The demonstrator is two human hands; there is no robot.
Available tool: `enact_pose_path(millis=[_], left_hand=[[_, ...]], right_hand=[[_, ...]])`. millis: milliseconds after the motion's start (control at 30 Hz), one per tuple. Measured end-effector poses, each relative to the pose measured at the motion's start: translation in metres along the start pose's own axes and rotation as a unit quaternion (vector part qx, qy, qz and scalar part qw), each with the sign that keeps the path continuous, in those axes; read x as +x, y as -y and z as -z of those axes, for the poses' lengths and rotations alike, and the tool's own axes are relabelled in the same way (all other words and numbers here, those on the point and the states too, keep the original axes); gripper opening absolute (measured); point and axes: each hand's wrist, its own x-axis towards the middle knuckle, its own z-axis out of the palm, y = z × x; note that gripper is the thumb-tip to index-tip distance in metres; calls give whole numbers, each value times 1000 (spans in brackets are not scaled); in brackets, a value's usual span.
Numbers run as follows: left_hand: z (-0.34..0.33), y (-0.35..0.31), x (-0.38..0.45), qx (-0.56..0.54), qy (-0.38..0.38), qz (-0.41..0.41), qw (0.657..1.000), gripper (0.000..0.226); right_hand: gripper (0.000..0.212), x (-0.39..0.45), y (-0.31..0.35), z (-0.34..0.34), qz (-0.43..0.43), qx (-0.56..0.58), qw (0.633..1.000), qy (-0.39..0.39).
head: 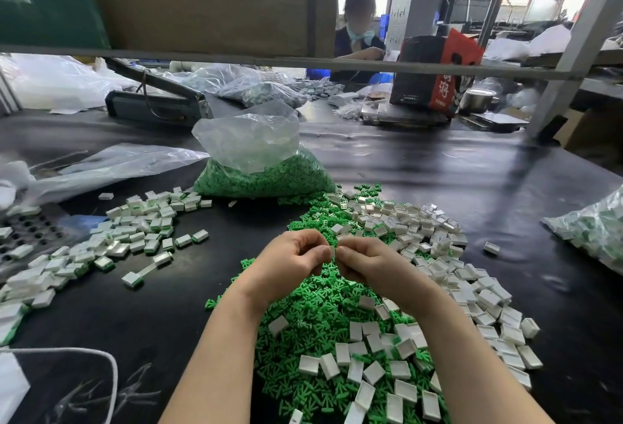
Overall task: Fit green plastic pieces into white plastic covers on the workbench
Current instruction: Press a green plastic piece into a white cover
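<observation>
White plastic cover [333, 251], small, light and stiff, is pinched by its edges between the left hand [292, 263] and right hand [369, 263].

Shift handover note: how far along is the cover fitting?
Done: a spread of white plastic covers with green showing, at left. In hand: left hand and right hand pinch one small white piece together. Left: loose green plastic pieces, empty white covers, and a full clear bag of green pieces.
</observation>
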Motion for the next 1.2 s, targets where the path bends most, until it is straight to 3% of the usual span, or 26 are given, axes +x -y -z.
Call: enact_pose_path(millis=[700,867,1200], left_hand=[[6,-2,-3,95,14,-4,995,16],[8,-3,-4,71,-1,-14,997,18],[-2,-5,-5,-79,20,24,996,28]], right_hand=[[35,-4,3,0,32,-116,992,29],[33,-1,3,-5,18,-34,999,19],[31,-1,1,-4,26,95,995,7]])
